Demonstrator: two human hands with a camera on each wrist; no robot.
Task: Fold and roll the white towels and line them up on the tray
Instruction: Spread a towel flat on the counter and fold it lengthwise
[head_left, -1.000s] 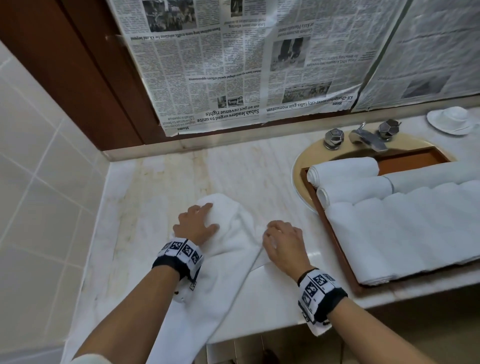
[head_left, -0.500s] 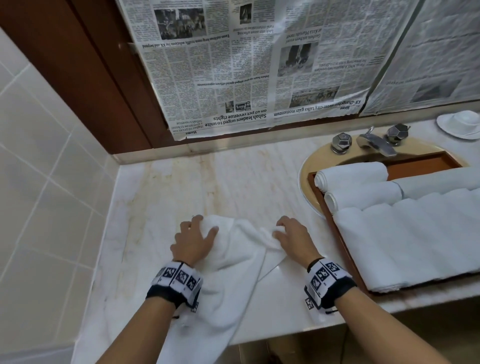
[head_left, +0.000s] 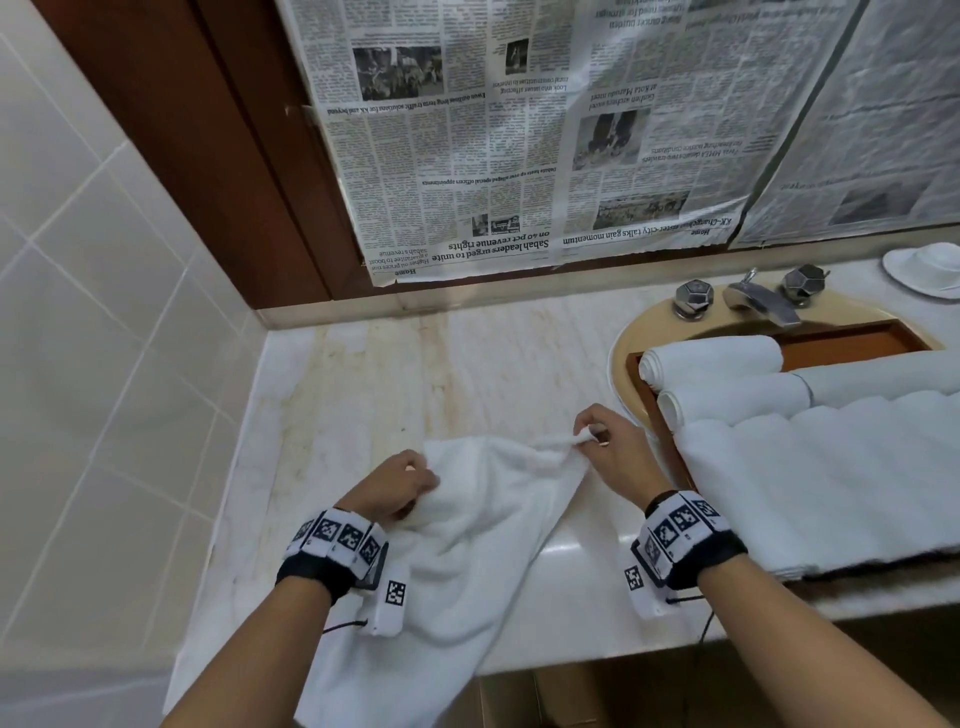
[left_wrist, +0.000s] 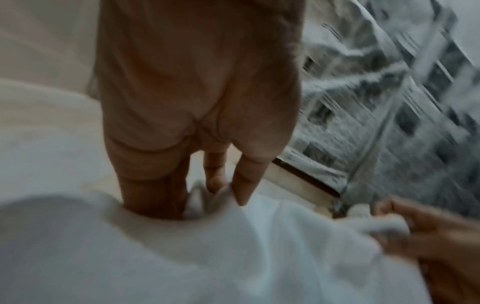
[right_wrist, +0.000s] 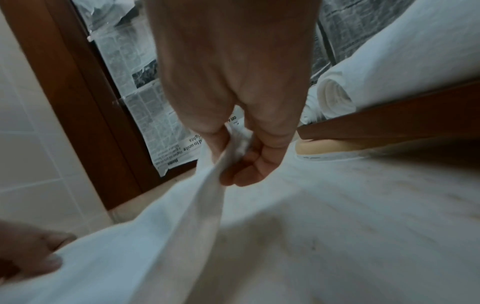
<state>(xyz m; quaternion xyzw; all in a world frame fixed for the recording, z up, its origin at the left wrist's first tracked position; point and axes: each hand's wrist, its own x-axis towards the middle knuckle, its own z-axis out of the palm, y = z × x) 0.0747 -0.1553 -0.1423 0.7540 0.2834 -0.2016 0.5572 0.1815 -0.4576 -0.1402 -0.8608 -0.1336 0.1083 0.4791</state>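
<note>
A loose white towel (head_left: 483, 530) lies rumpled on the marble counter and hangs over its front edge. My left hand (head_left: 410, 480) pinches its far left corner (left_wrist: 207, 197). My right hand (head_left: 597, 441) pinches the far right corner (right_wrist: 233, 148) and holds it a little above the counter. To the right a brown wooden tray (head_left: 852, 340) sits across the sink. It holds two rolled white towels (head_left: 711, 358) at its far left and a stack of flat white towels (head_left: 831, 483) nearer me.
The tap and two knobs (head_left: 753, 299) stand behind the tray, and a white dish (head_left: 924, 267) sits at the far right. Newspaper (head_left: 519, 145) covers the wall behind. A tiled wall (head_left: 93, 364) bounds the counter on the left. Bare marble (head_left: 415, 374) shows beyond the towel.
Both hands went from pressing on the towel to pinching its far corners. The right hand moved right and away from me, lifting its corner.
</note>
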